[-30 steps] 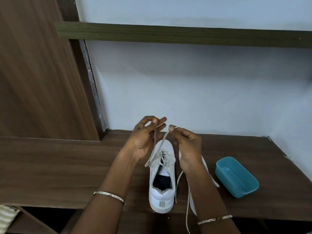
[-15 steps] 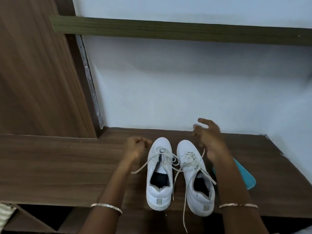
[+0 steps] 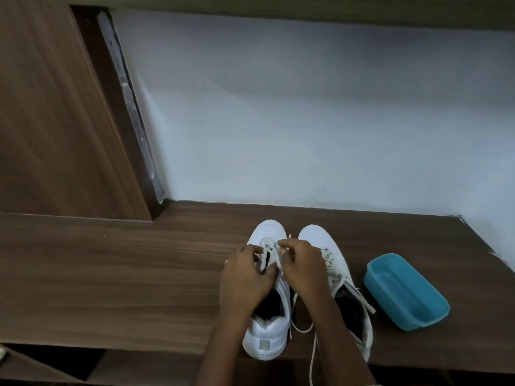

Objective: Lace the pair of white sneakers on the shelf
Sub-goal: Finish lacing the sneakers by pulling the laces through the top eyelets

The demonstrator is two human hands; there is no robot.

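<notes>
Head view: the fingertips (image 3: 282, 243) of the right hand (image 3: 303, 267) are curled in and pinch the flat white lace (image 3: 268, 244) at the rows of eyelets nearest the toe of the white low-top left sneaker (image 3: 264, 341). A short end of that lace sticks up just beside the right forefinger. The fingers (image 3: 257, 249) of the left hand (image 3: 245, 280) are curled too and grip the same lace from the other side, with the thumb lying over the tongue. The two hands almost meet above the lacing, and both wrists reach in from the near edge.

The left sneaker stands upright with its toe to the wall and its heel at the front lip of the dark brown wood-grain shelf (image 3: 125, 274). Its mouth is open and dark behind the left hand. The white low-top right sneaker (image 3: 315, 235) stands just beside it, parallel and touching or nearly so, partly hidden by the right forearm. Its loose white lace (image 3: 365, 303) lies slack across its side. One strand loops between the shoes and hangs over the shelf's front edge.

To the right of the pair, near but apart, a shallow rectangular blue plastic tub (image 3: 404, 291) sits at an angle on the shelf. Behind everything is a pale painted wall (image 3: 306, 121), with a brown wooden panel (image 3: 50, 107) at the left.
</notes>
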